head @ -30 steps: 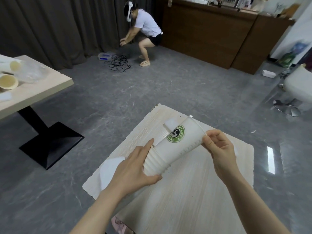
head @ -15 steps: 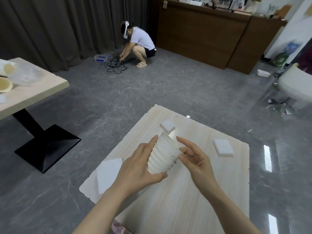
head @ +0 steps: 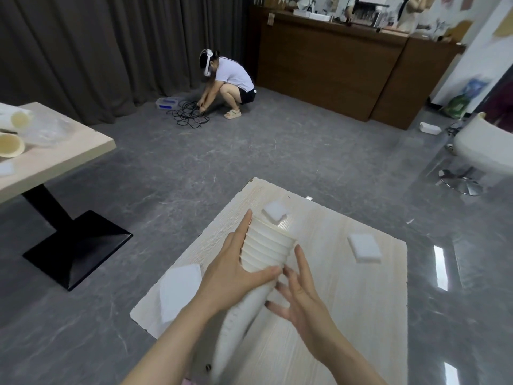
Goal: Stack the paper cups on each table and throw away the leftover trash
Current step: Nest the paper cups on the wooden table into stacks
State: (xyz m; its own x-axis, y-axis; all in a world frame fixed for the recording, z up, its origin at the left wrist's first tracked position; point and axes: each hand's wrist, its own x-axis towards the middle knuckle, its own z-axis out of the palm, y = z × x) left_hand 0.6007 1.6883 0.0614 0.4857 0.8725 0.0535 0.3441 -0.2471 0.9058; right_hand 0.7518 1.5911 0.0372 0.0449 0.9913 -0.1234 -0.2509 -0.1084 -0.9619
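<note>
A long stack of white paper cups (head: 266, 247) lies tilted above the light wooden table (head: 349, 315), its ribbed rims pointing away from me and its lower end blurred near my body. My left hand (head: 236, 269) grips the stack from the left, thumb across its underside. To the stack's right is my right hand (head: 298, 297), fingers spread, fingertips close to or touching the cups. Three white napkin pieces lie on the table: one at the far edge (head: 274, 212), one at the right (head: 363, 248) and one at the left corner (head: 180, 290).
A second table (head: 69, 154) on a black base stands at the left with tan-lined paper cups (head: 11, 144), a clear plastic bag (head: 47, 129) and a napkin. A person (head: 230, 79) crouches over cables by the curtain. A wooden counter and a white chair (head: 483, 151) are on the right.
The green-logo cup that my right hand held has slid into the stack. My right hand has let go and moved down beside the stack. The person in the back has crouched lower.
</note>
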